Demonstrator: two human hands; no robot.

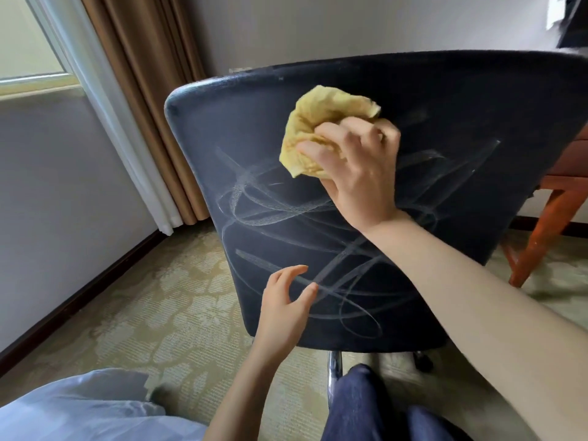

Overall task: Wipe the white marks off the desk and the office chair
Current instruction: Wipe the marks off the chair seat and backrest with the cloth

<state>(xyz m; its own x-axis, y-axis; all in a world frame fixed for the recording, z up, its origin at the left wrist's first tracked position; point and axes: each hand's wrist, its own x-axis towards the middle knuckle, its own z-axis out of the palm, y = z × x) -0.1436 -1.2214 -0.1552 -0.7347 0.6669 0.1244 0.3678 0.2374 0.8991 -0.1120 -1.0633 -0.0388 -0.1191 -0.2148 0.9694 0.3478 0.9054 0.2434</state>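
R hand [356,167] clenched a bunched yellow cloth [321,122] against the upper chair back [461,106], just above the white marks [286,211]. L hand [286,300] hung released, fingers loose, near the lower marks w/o gripping. Best bet: brace the back w/ L hand, press firmly, work downward in overlapping strokes, refold cloth as chalk loads. Desk [566,167] sat beyond, right.
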